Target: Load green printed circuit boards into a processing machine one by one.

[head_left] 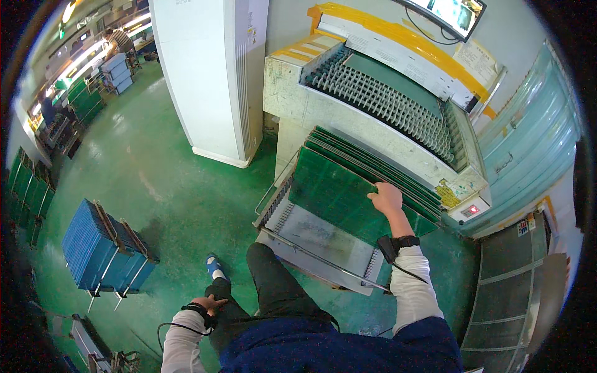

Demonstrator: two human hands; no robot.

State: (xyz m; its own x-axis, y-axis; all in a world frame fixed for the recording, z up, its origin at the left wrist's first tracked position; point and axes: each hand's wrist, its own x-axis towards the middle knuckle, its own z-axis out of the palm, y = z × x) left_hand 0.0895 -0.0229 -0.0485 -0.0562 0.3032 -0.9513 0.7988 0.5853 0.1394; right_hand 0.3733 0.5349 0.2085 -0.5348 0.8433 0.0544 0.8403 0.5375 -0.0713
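A thin, flat, dark-green panel [333, 191], faintly mottled, stands tilted in a metal rack [298, 247]. The right hand's [387, 199] grip clasps its top edge; the left hand's [210, 303] grip, over the leg [235, 318], is unclear.

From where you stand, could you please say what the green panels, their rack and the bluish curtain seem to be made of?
Green panels: perhaps coated board, slightly glossy, judging by their thin, stiff shape.
Rack: likely metal rods, judging by their shine; base unclear.
Curtain: probably soft plastic, glossy, with bright streaks along its folds.
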